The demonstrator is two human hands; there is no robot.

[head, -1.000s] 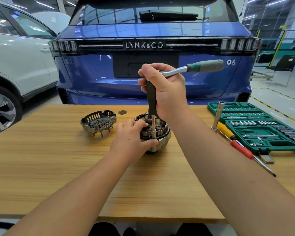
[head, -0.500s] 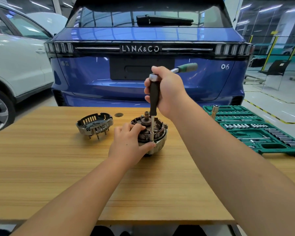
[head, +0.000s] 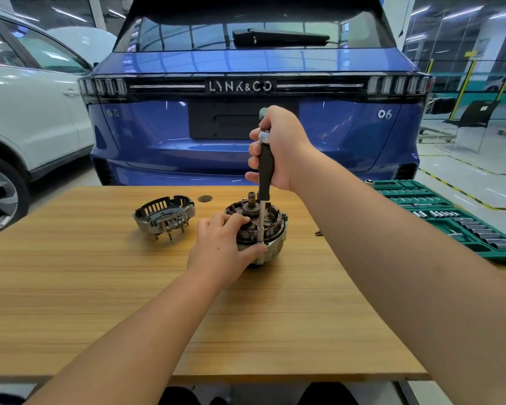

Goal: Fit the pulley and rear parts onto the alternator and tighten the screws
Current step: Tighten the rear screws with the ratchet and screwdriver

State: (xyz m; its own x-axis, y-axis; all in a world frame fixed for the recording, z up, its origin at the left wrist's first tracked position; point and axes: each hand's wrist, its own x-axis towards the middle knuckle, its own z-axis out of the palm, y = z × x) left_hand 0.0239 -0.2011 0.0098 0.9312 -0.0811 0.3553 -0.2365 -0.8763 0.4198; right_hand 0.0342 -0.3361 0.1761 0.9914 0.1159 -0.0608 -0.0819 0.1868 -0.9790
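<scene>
alternator (head: 257, 229) frame centre on surface (head: 100, 302); looks heavy, rigid, windings exposed, so i brace rim only. my left hand (head: 216, 249) wraps its side, my right hand (head: 278, 147) fisted on driver (head: 265, 173).

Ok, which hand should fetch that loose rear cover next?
Left, probably. The rear cover lies on the left hand's side, which only steadies the alternator. The right hand grips the upright driver.

Rear cover (head: 164, 215) lies left of alternator (head: 270, 229) on table (head: 70, 287).
</scene>
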